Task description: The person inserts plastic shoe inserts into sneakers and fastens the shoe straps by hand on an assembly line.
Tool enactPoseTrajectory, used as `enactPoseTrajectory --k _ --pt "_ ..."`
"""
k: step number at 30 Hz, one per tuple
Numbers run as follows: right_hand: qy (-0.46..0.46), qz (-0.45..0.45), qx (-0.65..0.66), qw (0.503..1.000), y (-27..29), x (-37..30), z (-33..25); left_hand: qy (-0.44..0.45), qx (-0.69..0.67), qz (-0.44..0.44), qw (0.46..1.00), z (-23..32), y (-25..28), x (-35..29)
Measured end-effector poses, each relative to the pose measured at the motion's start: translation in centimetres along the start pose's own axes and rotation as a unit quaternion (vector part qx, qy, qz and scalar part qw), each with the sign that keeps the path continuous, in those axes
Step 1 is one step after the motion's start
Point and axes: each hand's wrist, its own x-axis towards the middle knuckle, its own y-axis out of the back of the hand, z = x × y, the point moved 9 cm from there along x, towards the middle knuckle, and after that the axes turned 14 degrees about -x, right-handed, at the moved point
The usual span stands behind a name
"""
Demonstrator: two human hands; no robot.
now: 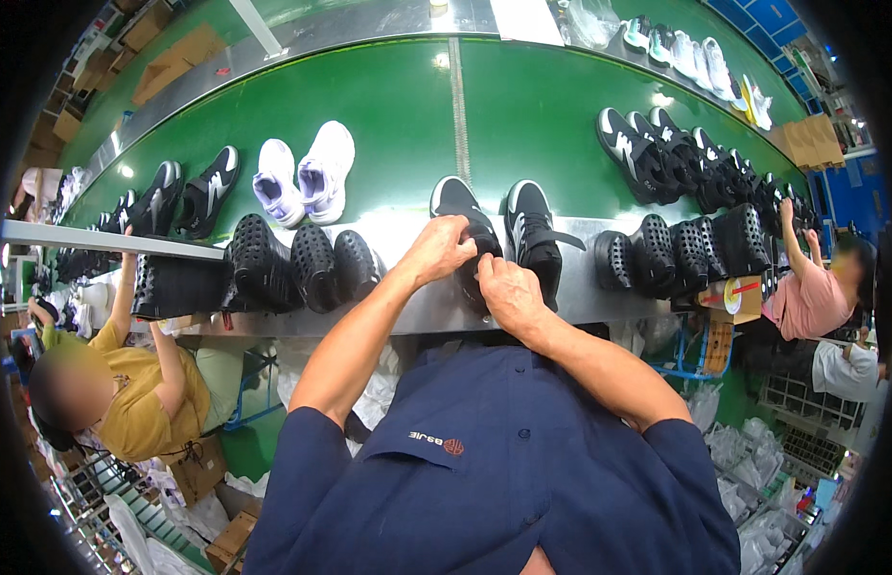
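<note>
Head view: handled shoe (475, 230) points away, long axis perhaps leaning left.

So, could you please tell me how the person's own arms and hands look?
The left hand and right hand wear no gloves, and the forearms are bare. The short sleeves are navy blue, part of a buttoned shirt with a small reddish round emblem.

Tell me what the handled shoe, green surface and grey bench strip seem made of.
Handled shoe: probably fabric or synthetic; matt black upper, showing little shine.
Green surface: perhaps plastic or rubber; smooth, semi-gloss, with lamp glare.
Grey bench strip: likely bare metal; satin, with soft reflections.
</note>
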Motion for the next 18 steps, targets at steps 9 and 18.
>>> enactPoseTrajectory --k 9,18 --pt "-0.108 0.104 0.216 0.965 -0.2 0.6 2.8 -0.057 0.072 -0.003 0.996 1.9 0.1 -0.7" --pt "-0.377 -0.088 0.361 0.848 -8.1 -9.5 12.6 -0.071 0.057 -0.055 0.994 6.3 -7.3 -7.8"
